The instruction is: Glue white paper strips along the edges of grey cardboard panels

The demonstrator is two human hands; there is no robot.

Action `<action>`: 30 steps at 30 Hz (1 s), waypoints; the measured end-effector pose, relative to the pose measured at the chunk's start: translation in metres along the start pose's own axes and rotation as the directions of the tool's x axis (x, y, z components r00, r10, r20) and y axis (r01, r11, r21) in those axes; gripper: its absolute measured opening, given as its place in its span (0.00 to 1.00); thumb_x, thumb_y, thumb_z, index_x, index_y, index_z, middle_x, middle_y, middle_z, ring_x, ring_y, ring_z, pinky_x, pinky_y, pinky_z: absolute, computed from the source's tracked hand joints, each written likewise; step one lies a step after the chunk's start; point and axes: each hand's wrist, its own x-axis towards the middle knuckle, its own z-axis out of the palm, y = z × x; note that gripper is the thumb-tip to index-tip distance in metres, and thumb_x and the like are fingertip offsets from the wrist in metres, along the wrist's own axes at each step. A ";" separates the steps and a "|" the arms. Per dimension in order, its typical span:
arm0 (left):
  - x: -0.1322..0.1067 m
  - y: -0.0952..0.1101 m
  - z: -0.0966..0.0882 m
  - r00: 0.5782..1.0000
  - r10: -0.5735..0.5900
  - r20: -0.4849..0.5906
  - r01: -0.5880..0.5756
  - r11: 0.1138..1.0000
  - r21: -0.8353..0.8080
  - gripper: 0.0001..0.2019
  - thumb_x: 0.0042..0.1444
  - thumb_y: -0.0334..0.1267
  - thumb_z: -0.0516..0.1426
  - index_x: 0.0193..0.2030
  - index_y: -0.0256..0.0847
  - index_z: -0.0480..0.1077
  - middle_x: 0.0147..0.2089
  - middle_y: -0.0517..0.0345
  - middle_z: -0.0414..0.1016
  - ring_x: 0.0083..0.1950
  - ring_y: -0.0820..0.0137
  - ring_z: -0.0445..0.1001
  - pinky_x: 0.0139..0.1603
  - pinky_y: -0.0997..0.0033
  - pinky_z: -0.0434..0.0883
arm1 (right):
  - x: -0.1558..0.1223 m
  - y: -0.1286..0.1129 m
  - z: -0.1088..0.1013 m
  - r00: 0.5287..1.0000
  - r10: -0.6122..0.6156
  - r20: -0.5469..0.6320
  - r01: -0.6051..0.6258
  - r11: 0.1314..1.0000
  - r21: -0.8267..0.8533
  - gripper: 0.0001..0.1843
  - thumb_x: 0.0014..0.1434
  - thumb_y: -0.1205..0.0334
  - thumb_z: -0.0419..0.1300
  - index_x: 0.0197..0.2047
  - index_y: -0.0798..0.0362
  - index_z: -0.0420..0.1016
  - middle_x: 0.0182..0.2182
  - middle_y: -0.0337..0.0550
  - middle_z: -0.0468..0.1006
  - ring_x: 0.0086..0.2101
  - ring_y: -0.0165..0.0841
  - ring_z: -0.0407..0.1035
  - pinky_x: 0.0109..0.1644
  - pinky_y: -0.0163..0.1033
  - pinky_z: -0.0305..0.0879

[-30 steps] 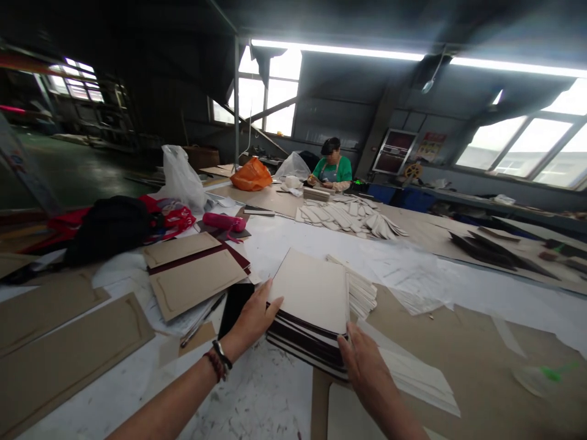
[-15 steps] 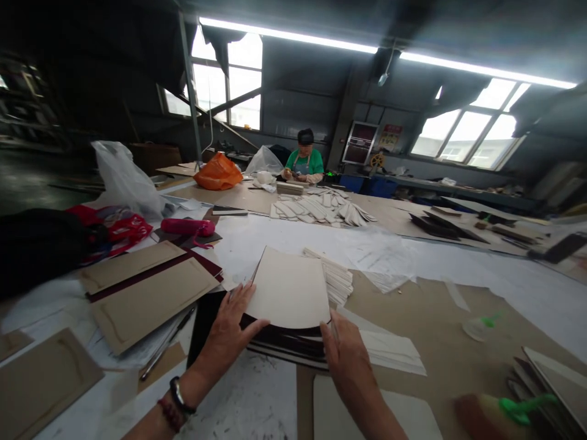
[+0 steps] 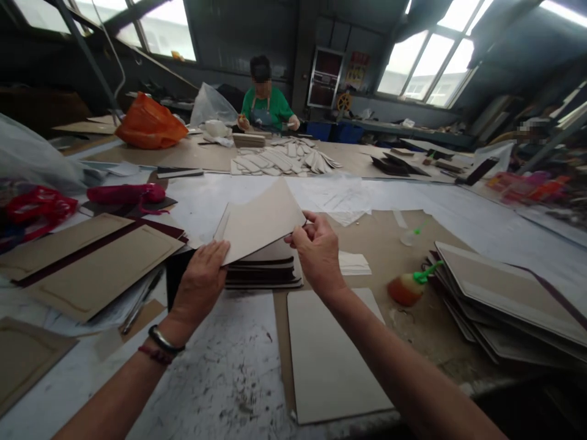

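My right hand (image 3: 318,253) pinches the right corner of a beige board (image 3: 263,220). That corner is raised, so the board tilts above a stack of dark-edged boards (image 3: 263,272). At the board's left edge, the fingers of my left hand (image 3: 204,275) lie together over its near corner; the thumb there is hidden. A pale flat board (image 3: 332,360) lies on the table in front of the stack, below my right forearm. White strips (image 3: 354,264) lie just right of my right hand.
Glue-marked boards (image 3: 107,269) and a pen (image 3: 142,299) lie left. To the right are a bottle with a green nozzle (image 3: 406,288) and a pile of boards (image 3: 513,293). A pink pouch (image 3: 123,194) lies back left. Across the table sits a person in green (image 3: 266,104) behind scattered pieces (image 3: 284,157).
My right hand has lifted the right side of the top board, which lay flat on the stack before. My left hand stays at its left edge. The view has turned right and downward.
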 end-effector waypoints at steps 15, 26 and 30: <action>0.021 0.031 -0.112 0.822 -0.554 -0.133 0.570 0.803 0.175 0.26 0.61 0.50 0.38 0.54 0.36 0.65 0.41 0.45 0.75 0.43 0.53 0.73 0.42 0.52 0.68 | -0.058 0.001 -0.110 0.973 -0.077 0.216 0.172 0.868 -0.466 0.13 0.61 0.57 0.49 0.45 0.53 0.68 0.32 0.43 0.74 0.30 0.32 0.70 0.33 0.36 0.67; 0.012 -0.003 -0.016 0.989 0.024 0.149 -0.056 0.975 0.213 0.21 0.52 0.27 0.40 0.45 0.26 0.69 0.45 0.37 0.74 0.46 0.59 0.73 0.48 0.62 0.69 | -0.082 0.070 -0.187 0.939 0.016 0.343 0.267 0.594 -0.759 0.17 0.62 0.60 0.42 0.43 0.53 0.70 0.38 0.48 0.76 0.39 0.38 0.70 0.45 0.42 0.64; -0.020 -0.014 -0.002 0.975 0.067 0.210 -0.112 0.972 0.209 0.20 0.52 0.30 0.42 0.48 0.33 0.68 0.50 0.37 0.71 0.51 0.49 0.70 0.44 0.49 0.69 | -0.075 0.073 -0.198 0.943 0.074 0.326 0.223 0.586 -0.779 0.17 0.61 0.57 0.43 0.37 0.51 0.72 0.34 0.46 0.76 0.37 0.37 0.70 0.43 0.40 0.63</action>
